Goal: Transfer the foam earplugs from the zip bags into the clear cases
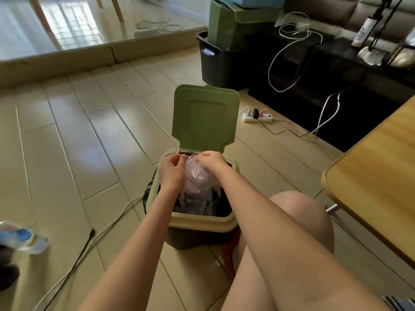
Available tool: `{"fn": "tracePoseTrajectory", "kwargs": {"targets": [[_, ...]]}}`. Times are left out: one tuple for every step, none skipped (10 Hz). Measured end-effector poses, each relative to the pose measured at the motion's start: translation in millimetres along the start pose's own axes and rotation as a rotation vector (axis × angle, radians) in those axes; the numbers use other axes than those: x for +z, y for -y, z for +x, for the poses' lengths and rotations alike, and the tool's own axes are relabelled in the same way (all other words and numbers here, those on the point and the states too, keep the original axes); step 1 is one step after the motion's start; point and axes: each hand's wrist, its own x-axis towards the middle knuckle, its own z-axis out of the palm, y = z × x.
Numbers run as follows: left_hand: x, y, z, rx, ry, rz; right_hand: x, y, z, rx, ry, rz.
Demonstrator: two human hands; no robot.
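A bunch of clear zip bags (195, 178) with red zip lines hangs between my two hands over an open bin (203, 219) on the floor. My left hand (171, 171) grips the bags from the left, fingers curled at their top edge. From the right, my right hand (211, 163) pinches the top of the bags. The bags' lower ends dangle into the bin's dark inside. No earplugs or clear cases show in view.
The bin's green lid (203, 118) stands upright behind my hands. A wooden table (377, 173) edges in at the right, my knee (298, 218) beside the bin. A power strip (258, 116) and cables lie on the tiled floor. Dark boxes (219, 63) stand farther back.
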Motion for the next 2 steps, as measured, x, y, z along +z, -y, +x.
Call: {"fn": "tracePoseTrajectory", "kwargs": {"targets": [[-3.1,0.7,-0.4,0.002,0.03,-0.003,1.4,-3.7,8.1,0.043,0.019,0.002],[-4.7,-3.2,-2.5,-0.023,0.034,0.01,-0.6,-7.5,8.0,0.028,-0.094,-0.016]]}}
